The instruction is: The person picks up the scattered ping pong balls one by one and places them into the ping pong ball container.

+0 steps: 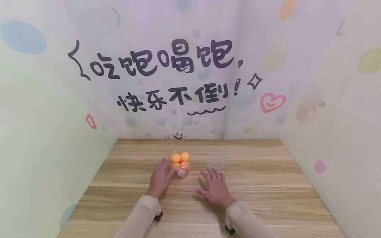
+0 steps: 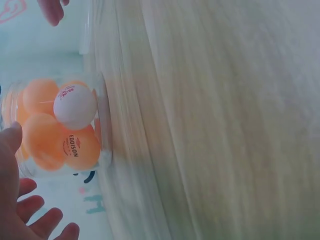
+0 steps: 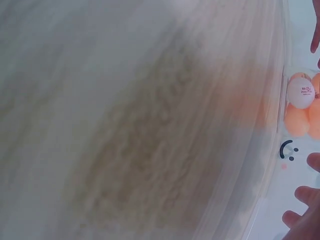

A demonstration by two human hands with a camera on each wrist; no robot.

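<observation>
A clear round plastic jar [image 1: 180,174] stands on the table, holding several orange ping-pong balls [image 1: 176,158] and a white ping-pong ball [image 1: 181,172] low at the front. My left hand [image 1: 159,178] is just left of it, thumb tip at the jar's near side. Its fingers are spread apart in the left wrist view, where red print shows on the white ball [image 2: 75,106]. To the right lies a clear round lid [image 1: 215,161], flat on the wood. My right hand [image 1: 216,187] is close in front of that lid with fingers spread, holding nothing.
The wood-grain table [image 1: 268,185] runs back to a white printed wall [image 1: 178,19] with dark lettering. Side walls [image 1: 342,115] close it in on both sides. Dark bands [image 1: 158,216] show at both sleeve cuffs.
</observation>
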